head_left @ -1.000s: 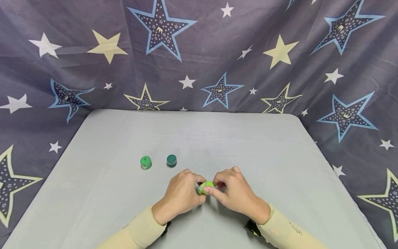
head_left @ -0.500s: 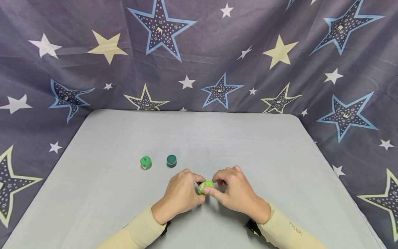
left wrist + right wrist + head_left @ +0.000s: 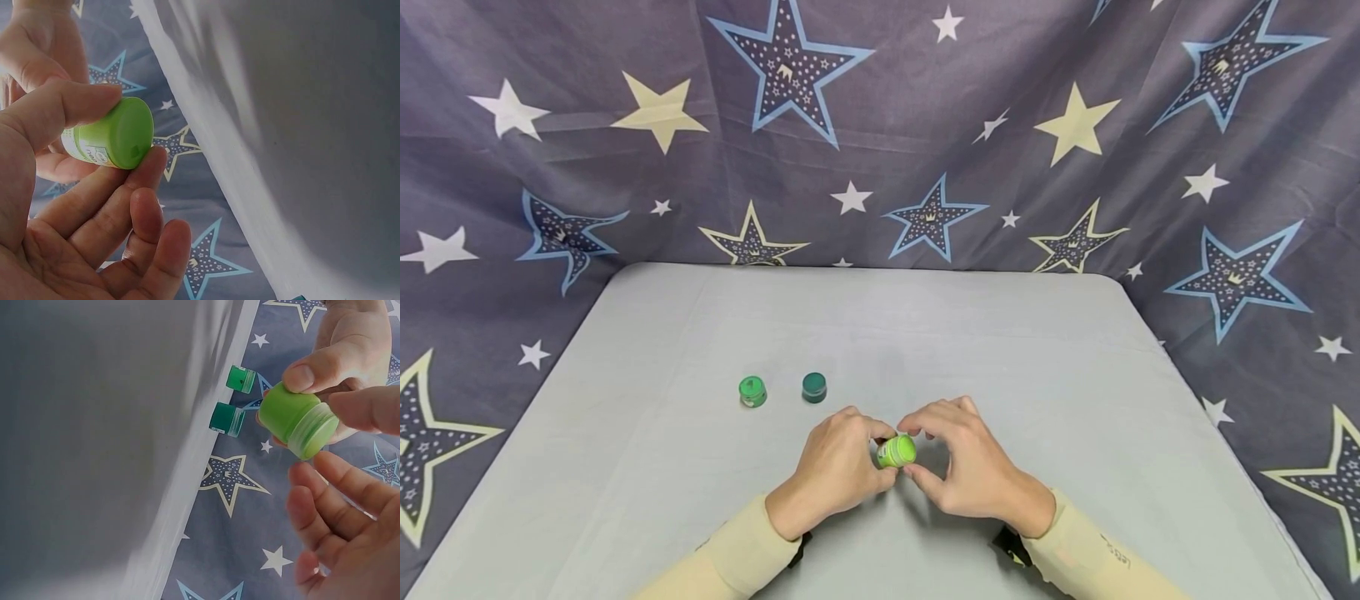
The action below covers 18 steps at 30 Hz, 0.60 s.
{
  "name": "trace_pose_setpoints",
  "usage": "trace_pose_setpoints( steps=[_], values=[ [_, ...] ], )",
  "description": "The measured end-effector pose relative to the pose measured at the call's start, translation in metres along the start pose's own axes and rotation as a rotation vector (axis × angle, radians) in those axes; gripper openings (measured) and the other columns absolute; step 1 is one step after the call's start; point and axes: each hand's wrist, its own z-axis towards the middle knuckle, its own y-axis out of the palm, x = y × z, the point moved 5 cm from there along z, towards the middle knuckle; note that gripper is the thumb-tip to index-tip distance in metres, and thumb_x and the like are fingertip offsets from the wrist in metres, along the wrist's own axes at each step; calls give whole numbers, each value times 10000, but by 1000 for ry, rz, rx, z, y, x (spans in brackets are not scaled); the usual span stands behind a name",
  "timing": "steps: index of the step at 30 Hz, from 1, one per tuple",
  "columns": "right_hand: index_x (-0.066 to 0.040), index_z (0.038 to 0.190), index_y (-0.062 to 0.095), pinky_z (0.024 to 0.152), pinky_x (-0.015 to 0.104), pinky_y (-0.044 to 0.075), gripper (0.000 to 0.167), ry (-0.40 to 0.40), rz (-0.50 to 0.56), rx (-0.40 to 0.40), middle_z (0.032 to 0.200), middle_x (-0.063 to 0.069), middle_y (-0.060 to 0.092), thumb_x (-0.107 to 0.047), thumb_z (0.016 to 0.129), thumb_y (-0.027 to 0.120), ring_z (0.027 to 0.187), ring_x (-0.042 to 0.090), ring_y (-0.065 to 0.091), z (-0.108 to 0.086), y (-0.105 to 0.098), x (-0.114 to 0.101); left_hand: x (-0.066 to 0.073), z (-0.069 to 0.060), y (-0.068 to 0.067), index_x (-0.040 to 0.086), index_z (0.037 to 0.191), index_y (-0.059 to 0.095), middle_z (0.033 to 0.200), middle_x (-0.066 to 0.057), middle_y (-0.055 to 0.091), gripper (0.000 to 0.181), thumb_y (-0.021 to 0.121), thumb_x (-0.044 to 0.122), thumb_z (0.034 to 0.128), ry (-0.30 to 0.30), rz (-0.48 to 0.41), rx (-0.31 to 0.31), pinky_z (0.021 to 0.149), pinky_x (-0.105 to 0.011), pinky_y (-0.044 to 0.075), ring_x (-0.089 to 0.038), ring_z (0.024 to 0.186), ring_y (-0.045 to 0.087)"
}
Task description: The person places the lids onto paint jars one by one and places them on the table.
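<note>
A small lime-green jar lies tilted between the two hands, above the front middle of the table. My left hand pinches its body between thumb and fingers. In the right wrist view, the jar's ridged, see-through lid faces the right hand. My right hand has its thumb and fingers spread about the lid end, with the thumb tip close to the rim; whether it touches cannot be told. The jar's green base shows in the left wrist view.
Farther back and to the left, a bright green jar and a dark green jar stand apart on the grey-covered table. A dark star-patterned curtain hangs behind the table and along its sides.
My right hand's thumb and fingers have loosened and spread from the lid, exposing more of the jar's end. The left hand holds the jar in the same spot.
</note>
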Motion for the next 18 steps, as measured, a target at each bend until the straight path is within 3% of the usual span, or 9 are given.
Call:
trace_pose_setpoints(
  steps=[6,18],
  values=[
    [-192,1063,720,827,306,358,348,10,9,-4,1023,-130,705,-129,747,850,856,130,644,0,0,0,0,0,0,180,928,828,816,99,721,251,914,180,692,0,3,1,571,-240,425,-59,701,503],
    [-199,973,725,787,300,345,227,27,-16,21,862,-116,651,-219,798,867,759,113,605,-1,1,1,1,-1,0,186,921,828,797,110,700,239,910,188,696,-6,-2,-6,580,-242,423,-56,704,492]
  ],
)
